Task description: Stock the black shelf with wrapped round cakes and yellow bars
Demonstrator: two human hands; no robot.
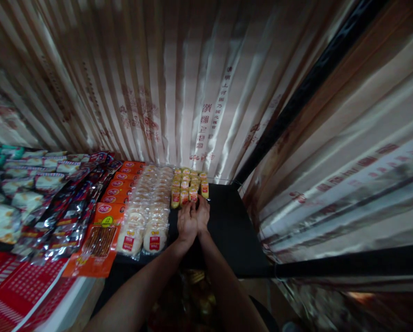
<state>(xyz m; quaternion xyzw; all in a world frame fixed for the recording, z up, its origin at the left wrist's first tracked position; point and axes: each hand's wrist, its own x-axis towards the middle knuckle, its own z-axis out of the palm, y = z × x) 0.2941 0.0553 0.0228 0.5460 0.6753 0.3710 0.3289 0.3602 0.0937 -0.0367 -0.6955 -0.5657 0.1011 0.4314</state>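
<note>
Our left hand [186,223] and right hand [202,213], pressed side by side with fingers hiding any hold, touch the near row of small yellow snack packets [188,186] just ahead on the black desk [232,230].

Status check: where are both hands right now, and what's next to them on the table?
Left hand and right hand side by side, fingertips at the small yellow packets. Grip unclear. White round packs just left. Bare black tabletop to the right.
</note>
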